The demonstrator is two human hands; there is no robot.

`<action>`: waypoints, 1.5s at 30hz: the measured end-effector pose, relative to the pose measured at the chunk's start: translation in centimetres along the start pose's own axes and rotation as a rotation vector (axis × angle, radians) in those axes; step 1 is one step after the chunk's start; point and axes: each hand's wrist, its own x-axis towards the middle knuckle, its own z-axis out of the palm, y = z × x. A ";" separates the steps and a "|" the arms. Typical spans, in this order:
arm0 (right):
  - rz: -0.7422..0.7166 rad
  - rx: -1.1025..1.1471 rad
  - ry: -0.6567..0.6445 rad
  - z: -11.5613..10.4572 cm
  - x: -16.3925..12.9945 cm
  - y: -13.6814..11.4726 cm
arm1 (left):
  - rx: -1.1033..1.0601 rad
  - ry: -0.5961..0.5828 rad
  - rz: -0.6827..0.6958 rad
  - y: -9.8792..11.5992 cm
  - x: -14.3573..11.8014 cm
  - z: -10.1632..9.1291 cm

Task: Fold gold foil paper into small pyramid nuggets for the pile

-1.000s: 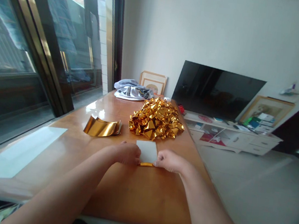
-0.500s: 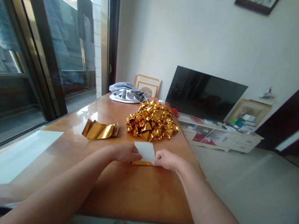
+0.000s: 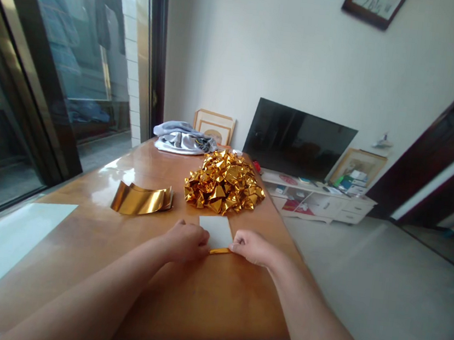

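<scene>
A sheet of gold foil paper (image 3: 215, 231) lies on the table with its white back up; a narrow gold strip shows folded over along its near edge. At the left end of that strip, my left hand (image 3: 188, 241) is closed, its fingers pressed on the paper. My right hand (image 3: 251, 247) pinches the strip's right end between thumb and finger. Just beyond the sheet is a heap of folded gold foil pieces (image 3: 225, 185). To its left rests a small stack of curled gold foil sheets (image 3: 140, 199).
The brown table (image 3: 210, 306) reaches toward the wall. A pale sheet (image 3: 7, 242) covers its left side, and folded clothes (image 3: 183, 138) lie at the far end. Beyond stand a television (image 3: 299, 140) and a white cabinet (image 3: 330, 205). Glass doors (image 3: 66, 62) run along the left.
The view has turned slightly to the right. My left hand has shifted over the left end of the folded strip, covering more of it. The gold fold looks narrower and slanted.
</scene>
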 end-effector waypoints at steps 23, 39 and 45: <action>-0.042 -0.119 0.337 1.5 -2.8 -0.9 | -0.015 0.047 0.272 -0.4 0.0 0.3; -0.082 -0.569 0.339 1.7 -9.0 -3.4 | -0.016 0.062 0.275 -0.5 0.4 0.8; -0.097 -0.302 0.466 1.0 -6.9 -3.7 | -0.024 0.039 0.264 -0.4 0.4 0.5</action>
